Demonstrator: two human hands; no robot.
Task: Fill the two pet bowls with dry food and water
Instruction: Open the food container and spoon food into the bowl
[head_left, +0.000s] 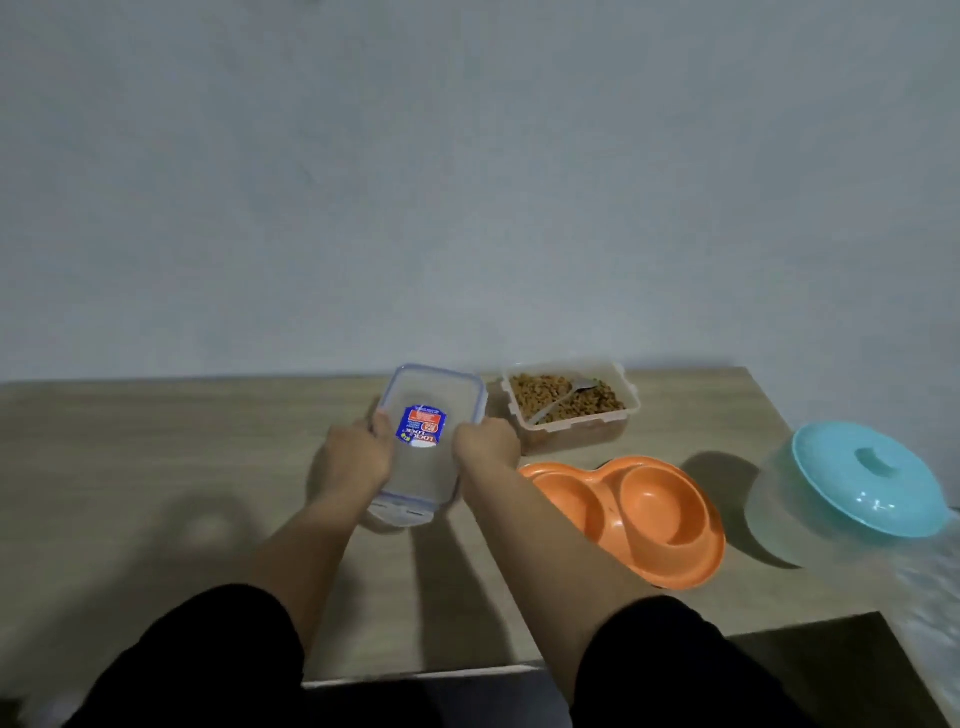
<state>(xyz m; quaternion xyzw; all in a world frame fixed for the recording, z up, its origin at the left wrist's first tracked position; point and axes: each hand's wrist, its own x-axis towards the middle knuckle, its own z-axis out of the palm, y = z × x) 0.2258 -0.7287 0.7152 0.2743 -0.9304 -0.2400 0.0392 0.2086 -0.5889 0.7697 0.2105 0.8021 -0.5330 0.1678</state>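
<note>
on the wooden bench (156, 441), seen from the head camera, both hands hold a clear rectangular lid (422, 457) with blue clips along its edges and a blue and red label on top. left hand (358, 457) grips the lid's left long edge, fingers curled over it; right hand (485, 441) grips the right long edge the same way. the lid is tilted, its far end higher, its near end low over the bench. whether that near end touches the bench i cannot tell.

just right of the lid stands the open clear container (570, 402), filled nearly to the rim with brown dry food (550, 397). a metal spoon (558, 400) lies in the kibble, bowl end toward the far right corner, handle running down to the near left.

nearer the camera, in front of the container, sits the orange double pet bowl (631, 517), one moulded piece with two round hollows side by side. both hollows show only bare orange plastic. the right forearm crosses just beside its left end.

further right, well apart from the hands, a translucent round tub (779, 519) carries a turquoise lid with a knob (867, 475). its contents cannot be made out. black sleeves (208, 654) cover the upper arms at the bottom. a plain grey wall (467, 182) rises behind the bench.
</note>
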